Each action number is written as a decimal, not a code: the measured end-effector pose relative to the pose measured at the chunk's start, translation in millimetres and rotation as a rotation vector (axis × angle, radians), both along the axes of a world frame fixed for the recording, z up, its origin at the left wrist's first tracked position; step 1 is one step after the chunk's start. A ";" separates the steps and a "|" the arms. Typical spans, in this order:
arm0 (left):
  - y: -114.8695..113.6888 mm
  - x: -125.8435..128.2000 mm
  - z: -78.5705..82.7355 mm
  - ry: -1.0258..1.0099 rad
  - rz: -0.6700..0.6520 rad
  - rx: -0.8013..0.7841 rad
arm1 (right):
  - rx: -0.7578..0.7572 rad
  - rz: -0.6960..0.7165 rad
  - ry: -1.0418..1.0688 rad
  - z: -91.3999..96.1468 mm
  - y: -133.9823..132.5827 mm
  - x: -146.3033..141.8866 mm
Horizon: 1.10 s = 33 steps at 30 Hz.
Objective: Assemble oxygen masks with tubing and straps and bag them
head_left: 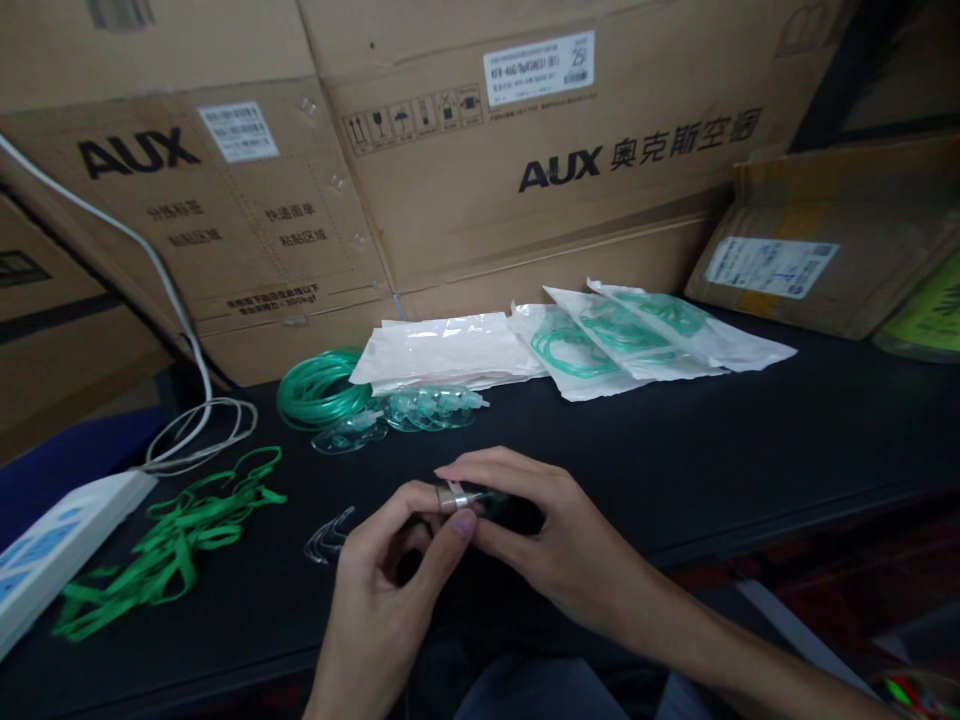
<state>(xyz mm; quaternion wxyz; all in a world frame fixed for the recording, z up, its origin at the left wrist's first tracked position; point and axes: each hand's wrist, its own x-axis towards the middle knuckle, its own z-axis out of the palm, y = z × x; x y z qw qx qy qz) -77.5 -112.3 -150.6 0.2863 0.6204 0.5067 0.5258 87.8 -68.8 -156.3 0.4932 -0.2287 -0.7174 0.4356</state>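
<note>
Both of my hands meet above the front part of the table, closed around a small see-through oxygen mask point(486, 500) with a shiny metal strip; most of it is hidden by my fingers. My left hand point(401, 560) pinches its left end between thumb and forefinger. From the other side, my right hand point(529, 510) grips it with thumb and fingertips. Left of my left hand lie several clear thin plastic pieces point(328, 540). Behind my hands are several stacked clear masks point(435, 408) and a separate clear mask point(350, 432).
Green elastic straps point(180, 540) lie in a tangle at the left, by a white power strip point(67, 545). Coiled green tubing point(319, 390), white packets point(450, 350) and packets with green tubing point(637, 335) line the back, against large cardboard boxes point(450, 220). A smaller carton point(840, 220) stands right.
</note>
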 end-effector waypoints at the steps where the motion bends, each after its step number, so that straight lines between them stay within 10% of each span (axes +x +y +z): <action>1: -0.5 -0.4 -0.1 0.010 0.003 0.016 | -0.004 0.009 -0.002 1.1 -0.6 0.0; 25: -1.3 5.9 -13.7 0.754 0.271 0.753 | 0.030 -0.045 -0.023 -5.6 -1.5 -1.6; 33: -4.9 4.3 -11.1 0.350 0.275 0.564 | -0.063 0.076 0.022 2.3 -1.3 1.0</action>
